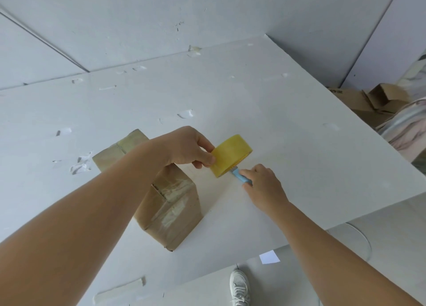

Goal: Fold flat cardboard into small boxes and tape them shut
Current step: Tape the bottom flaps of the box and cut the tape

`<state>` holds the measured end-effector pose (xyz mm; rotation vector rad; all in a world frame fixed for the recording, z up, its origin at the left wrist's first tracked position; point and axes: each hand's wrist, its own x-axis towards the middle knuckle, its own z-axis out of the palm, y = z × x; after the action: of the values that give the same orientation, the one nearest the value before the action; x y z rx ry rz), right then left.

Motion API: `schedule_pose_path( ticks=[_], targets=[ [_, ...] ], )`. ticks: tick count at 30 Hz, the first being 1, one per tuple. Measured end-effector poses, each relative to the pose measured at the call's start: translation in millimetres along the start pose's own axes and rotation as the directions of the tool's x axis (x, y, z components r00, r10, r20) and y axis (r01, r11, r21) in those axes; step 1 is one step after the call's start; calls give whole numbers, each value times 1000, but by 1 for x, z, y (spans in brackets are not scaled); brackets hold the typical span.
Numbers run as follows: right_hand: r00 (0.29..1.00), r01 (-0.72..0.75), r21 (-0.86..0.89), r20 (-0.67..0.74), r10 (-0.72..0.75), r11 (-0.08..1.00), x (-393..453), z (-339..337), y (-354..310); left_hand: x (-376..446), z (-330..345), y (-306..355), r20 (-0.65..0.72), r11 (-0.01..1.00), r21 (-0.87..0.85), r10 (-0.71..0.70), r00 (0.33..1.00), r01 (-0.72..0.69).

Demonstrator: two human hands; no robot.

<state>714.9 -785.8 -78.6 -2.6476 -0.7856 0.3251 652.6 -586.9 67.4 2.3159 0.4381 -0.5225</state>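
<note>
2 hands busy: your left hand pinches tape roll; right hand grips blue knife w/ curled fingers, beside taped box.

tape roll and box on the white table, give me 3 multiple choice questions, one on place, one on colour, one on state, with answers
1. Where is the cardboard box?
A. standing on the table
B. on the floor by the shoe
C. held up in both hands

2. What colour is the tape roll?
A. red
B. yellow
C. black

3. What is the right hand doing?
A. lying flat on the box
B. hanging idle off the table
C. holding a blue cutter at the roll

Answers:
1. A, the box stands on the white tabletop, partly behind the left forearm.
2. B, the roll held by the left hand is plainly yellow.
3. C, its fingers are curled round the blue handle, whose tip reaches the roll's lower edge.
</note>
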Motion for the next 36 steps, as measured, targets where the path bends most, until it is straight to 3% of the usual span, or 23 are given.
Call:
schedule_pose_path(
  ticks=[4,12,17,26,30,36],
  targets=[
    [999,-43,18,-27,44,999,-1,-8,-4,-1,2,-2,-36,1000,-11,17,999,-17],
    [970,-145,462,-110,218,875,-36,-34,1,-3,5,-4,-103,999,-40,14,995,-18],
    [956,-84,649,-162,245,756,-63,-59,-8,-5,6,-6,-133,1000,-20,16,991,-19],
    [988,111,516,-148,-39,849,-100,-90,-39,-14,8,-4,-167,998,-55,15,986,-25],
    [983,175,305,-103,-150,936,-104,-94,-48,-16,8,-4,-181,997,-65,21,983,-33],
    [973,218,185,-115,-200,958,-100,-101,-55,-16,7,-6,-194,996,-68,39,980,-53]
  ],
)
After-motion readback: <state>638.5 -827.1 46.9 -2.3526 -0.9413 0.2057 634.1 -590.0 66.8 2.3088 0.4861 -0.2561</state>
